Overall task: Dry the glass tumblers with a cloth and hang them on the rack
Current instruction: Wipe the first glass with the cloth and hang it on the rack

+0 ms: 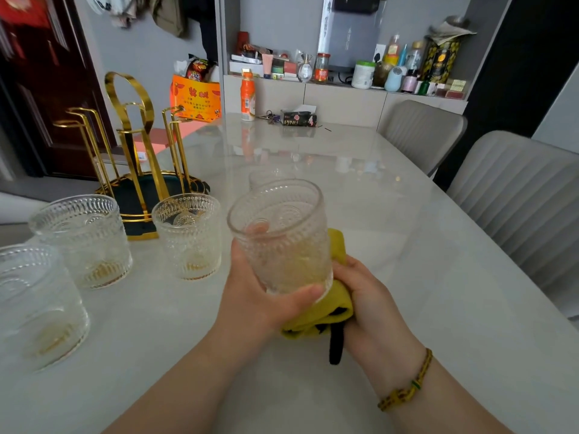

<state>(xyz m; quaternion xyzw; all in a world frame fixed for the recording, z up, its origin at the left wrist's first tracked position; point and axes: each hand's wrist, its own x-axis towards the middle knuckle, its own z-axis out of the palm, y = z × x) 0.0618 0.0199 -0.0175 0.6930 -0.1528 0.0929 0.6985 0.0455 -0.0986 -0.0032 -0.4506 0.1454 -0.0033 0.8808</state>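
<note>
Head view: white marble table [407, 214] fills most of the frame. Two grey ribbed chairs [517, 195] sit along its edge at 2–3 o'clock. Gold rack [134, 145] stands at 10 o'clock, close to the table's left edge. Three textured glass tumblers [84, 239] stand upright btwn rack and person, at 8–9 o'clock of the held tumbler [282, 233], which is lifted off the table at centre, mouth tipped toward the camera. Left hand [260, 296] grips it: thumb across the base, fingers curled round the far side, one tip visible thru the glass. Right hand [366, 296] clutches a yellow cloth [316, 321] against the glass at 4 o'clock; its fingertips are hidden behind cloth & glass. A fifth tumbler [269, 177] at 12 o'clock is mostly hidden behind the held one; the nearest-left one is cut off by the frame. Orange bottle [248, 95] and tissue pack [299, 118] sit at the far edge. Open tabletop lies toward 1–3 o'clock.
</note>
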